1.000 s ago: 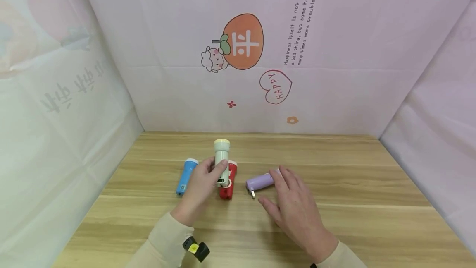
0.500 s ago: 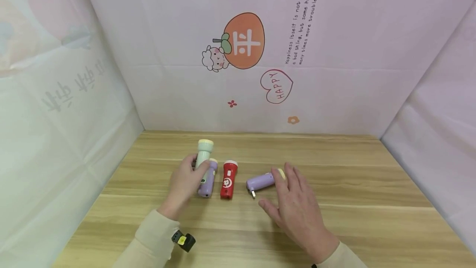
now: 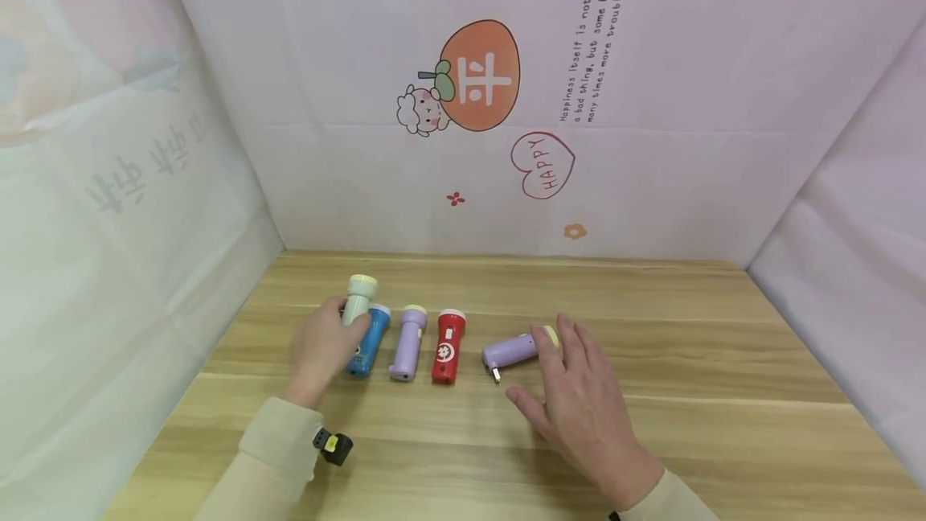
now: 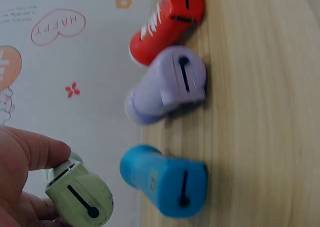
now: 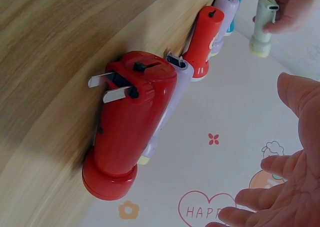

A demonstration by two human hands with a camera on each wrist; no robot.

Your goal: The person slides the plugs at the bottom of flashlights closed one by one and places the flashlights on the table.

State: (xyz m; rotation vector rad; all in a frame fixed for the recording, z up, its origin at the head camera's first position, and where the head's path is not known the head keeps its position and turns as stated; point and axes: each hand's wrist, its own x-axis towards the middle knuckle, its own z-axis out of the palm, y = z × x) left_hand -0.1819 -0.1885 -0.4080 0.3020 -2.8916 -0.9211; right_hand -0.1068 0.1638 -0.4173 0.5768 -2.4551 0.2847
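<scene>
My left hand [image 3: 321,348] grips a pale green flashlight [image 3: 359,296], lifted at the left end of a row. In the left wrist view, the slotted tail of the green flashlight [image 4: 82,197] faces the camera, prongs not out. Closest to it lies a blue flashlight [image 3: 371,342]. My right hand [image 3: 582,404] holds nothing; its fingers are extended over the right side. By its index finger lies a purple flashlight [image 3: 510,351] with metal prongs out. The right wrist view reveals a red flashlight [image 5: 132,122], prongs out, which the right hand hides from the head view.
A second purple flashlight [image 3: 408,342] and another red flashlight [image 3: 448,346] continue the row between the blue one and the pronged purple one. They lie on a wooden table [image 3: 463,457]. Printed white cloth [image 3: 347,183] hangs along the back and both sides.
My left hand has carried the green flashlight leftward, from in front of the red one, past the purple one, to the blue one. The right hand stays nearly still.
</scene>
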